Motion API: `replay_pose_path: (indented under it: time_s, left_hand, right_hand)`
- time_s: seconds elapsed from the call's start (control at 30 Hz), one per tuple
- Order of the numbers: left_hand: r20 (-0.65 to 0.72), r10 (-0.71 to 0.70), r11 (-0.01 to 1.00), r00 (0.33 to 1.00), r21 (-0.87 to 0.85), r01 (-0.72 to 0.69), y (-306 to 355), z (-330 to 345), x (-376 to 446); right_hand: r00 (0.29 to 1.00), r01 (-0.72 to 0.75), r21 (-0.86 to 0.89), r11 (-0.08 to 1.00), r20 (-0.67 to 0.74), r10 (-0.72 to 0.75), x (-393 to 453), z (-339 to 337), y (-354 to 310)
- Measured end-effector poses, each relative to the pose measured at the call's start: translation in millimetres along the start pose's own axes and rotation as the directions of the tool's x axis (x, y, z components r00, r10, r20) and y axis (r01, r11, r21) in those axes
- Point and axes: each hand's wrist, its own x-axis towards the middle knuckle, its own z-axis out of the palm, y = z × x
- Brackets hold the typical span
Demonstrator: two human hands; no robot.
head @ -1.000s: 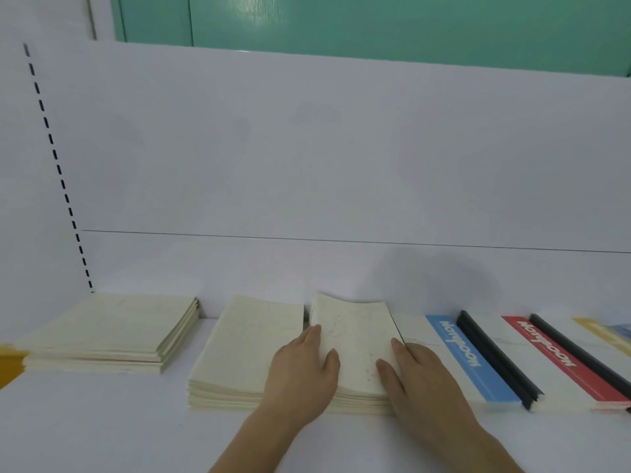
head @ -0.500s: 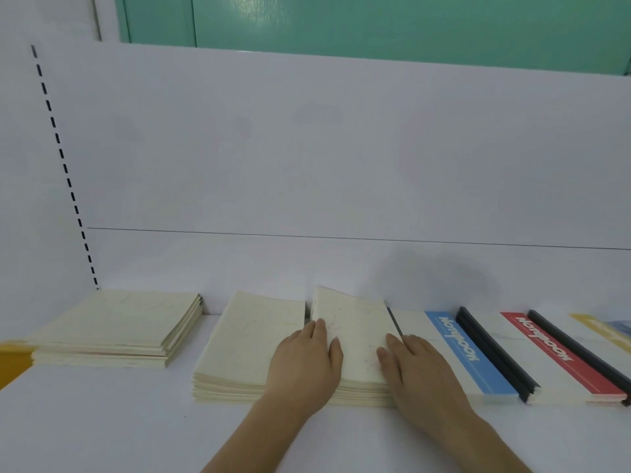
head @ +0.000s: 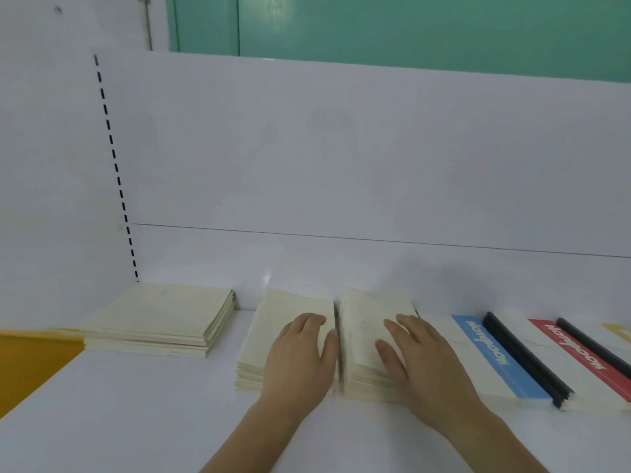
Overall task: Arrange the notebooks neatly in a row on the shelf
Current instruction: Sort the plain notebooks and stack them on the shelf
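White shelf, white back panel, green wall above. Left to right: cream notebook stack, set apart; second cream stack, left hand flat on it, fingers straight; third cream stack, right hand flat on it, fingers extended, gripping nothing; blue-banded notebooks; red-banded notebooks. Handling, judged: light, limp paper covers, prone to sliding; square each stack by its side edges.
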Motion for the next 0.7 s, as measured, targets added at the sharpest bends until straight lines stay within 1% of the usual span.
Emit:
replay_pose_path:
  time_s: [0.1, 0.2, 0.33, 0.43, 0.5, 0.57, 0.6, 0.7]
  left_hand:
    - [-0.062, -0.019, 1.0, 0.998, 0.011, 0.02, -32, -30, -4]
    - [-0.116, -0.042, 0.999, 0.992, 0.029, 0.045, -69, -62, -8]
    - [-0.145, -0.072, 0.99, 0.987, 0.107, 0.088, -135, -104, -11]
    - [-0.109, -0.123, 0.966, 0.986, 0.217, 0.144, -187, -134, -11]
    - [-0.047, -0.171, 0.928, 0.984, 0.329, 0.177, -217, -149, -12]
    - [0.042, -0.196, 0.881, 0.98, 0.446, 0.157, -241, -158, -14]
    - [0.077, -0.197, 0.87, 0.977, 0.474, 0.138, -251, -161, -16]
    - [0.148, -0.161, 0.88, 0.976, 0.47, 0.074, -267, -167, -21]
  right_hand:
    - [0.992, 0.114, 0.032, 0.993, -0.058, -0.112, 0, 3, -41]
    - [0.978, 0.199, 0.064, 0.978, -0.079, -0.194, 1, 8, -93]
    - [0.967, 0.249, 0.126, 0.96, -0.081, -0.24, 10, 21, -170]
    - [0.966, 0.257, 0.124, 0.958, -0.066, -0.251, 25, 42, -221]
    - [0.969, 0.246, 0.09, 0.965, -0.046, -0.242, 36, 60, -246]
    - [0.975, 0.221, 0.053, 0.974, -0.006, -0.221, 44, 79, -269]
    - [0.979, 0.206, 0.047, 0.977, 0.004, -0.206, 48, 87, -279]
    - [0.986, 0.16, 0.017, 0.987, 0.047, -0.161, 58, 104, -301]
